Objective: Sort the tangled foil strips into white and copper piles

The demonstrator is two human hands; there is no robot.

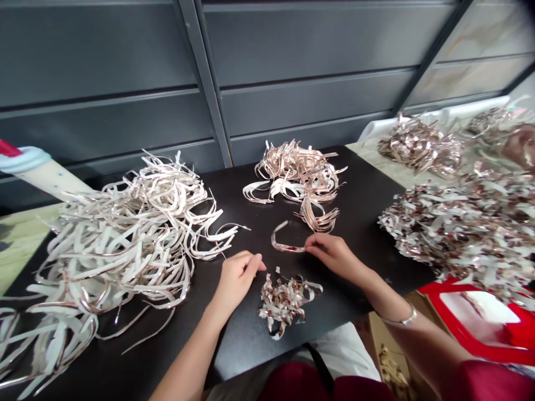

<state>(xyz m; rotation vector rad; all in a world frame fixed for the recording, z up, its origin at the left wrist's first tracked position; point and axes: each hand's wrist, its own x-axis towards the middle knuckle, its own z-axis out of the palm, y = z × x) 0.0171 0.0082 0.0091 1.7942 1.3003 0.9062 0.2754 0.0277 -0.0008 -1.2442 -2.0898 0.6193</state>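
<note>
My right hand (330,253) pinches one end of a curved metallic strip (286,247) that lies over the black table (246,340). To its left, my left hand (241,273) rests at the table with thumb and fingers pressed together; whether anything is between them is too small to tell. Just below and between both hands sits a small heap of short, curled rose-gold and white pieces (284,303). Beyond my right hand lie bundles of longer rose-gold strips (296,167). A large pile of long white strips (137,239) spreads left of my left hand.
At the right is a big mound of short shredded pieces (463,228), with another shiny pile (418,145) behind it. A red-rimmed container (455,328) and a cardboard box (388,351) stand below. Grey panels (301,44) rise behind the table. A pale tube-like object (45,172) leans at the left.
</note>
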